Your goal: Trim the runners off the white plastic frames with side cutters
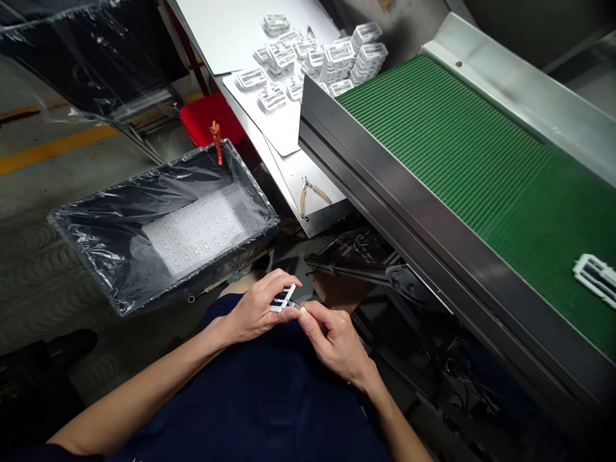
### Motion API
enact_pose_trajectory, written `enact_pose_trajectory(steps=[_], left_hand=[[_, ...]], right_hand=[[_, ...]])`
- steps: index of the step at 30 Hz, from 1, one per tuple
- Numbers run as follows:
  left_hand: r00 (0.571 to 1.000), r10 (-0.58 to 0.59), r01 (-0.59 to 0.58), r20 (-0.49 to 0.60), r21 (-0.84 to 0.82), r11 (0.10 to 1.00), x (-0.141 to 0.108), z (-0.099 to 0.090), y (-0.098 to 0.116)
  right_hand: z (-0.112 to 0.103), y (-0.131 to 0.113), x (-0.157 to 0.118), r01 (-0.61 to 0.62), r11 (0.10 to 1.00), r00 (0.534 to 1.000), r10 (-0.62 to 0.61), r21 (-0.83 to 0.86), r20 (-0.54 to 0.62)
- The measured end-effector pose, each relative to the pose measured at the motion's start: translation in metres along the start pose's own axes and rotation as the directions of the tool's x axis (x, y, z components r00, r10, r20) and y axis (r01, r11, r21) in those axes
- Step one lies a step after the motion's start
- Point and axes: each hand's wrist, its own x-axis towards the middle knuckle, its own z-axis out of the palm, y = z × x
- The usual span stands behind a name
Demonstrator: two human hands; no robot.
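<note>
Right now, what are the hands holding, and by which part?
A small white plastic frame: left hand at its left end, right hand pinching its right end.

From here, the small frame (283, 298) near me reads as glossy white plastic, the same as the stacked frames (339, 64) on the far side. To the right, the conveyor belt (481, 173) is ribbed green plastic beside a brushed steel wall (380, 163). On the left, clear glossy film (192, 183) wraps the black tray (101, 253). The side cutters (304, 189) show bare metal and matt tan handles.
</note>
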Motion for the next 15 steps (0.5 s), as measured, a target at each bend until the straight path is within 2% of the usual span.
enact_pose_trajectory(steps=[10,15], left_hand=[[0.998,0.053,-0.051,-0.042,0.036,0.998,0.0010,0.0072,0.0038],[0.999,0.047,-0.047,-0.001,0.027,0.999,0.0036,0.0041,0.0047]], right_hand=[[-0.0044,0.0019,-0.0030,0.002,1.000,1.000,-0.002,0.014,-0.013],[-0.0065,0.0040,-0.0035,0.030,0.999,0.999,-0.031,0.038,0.008]])
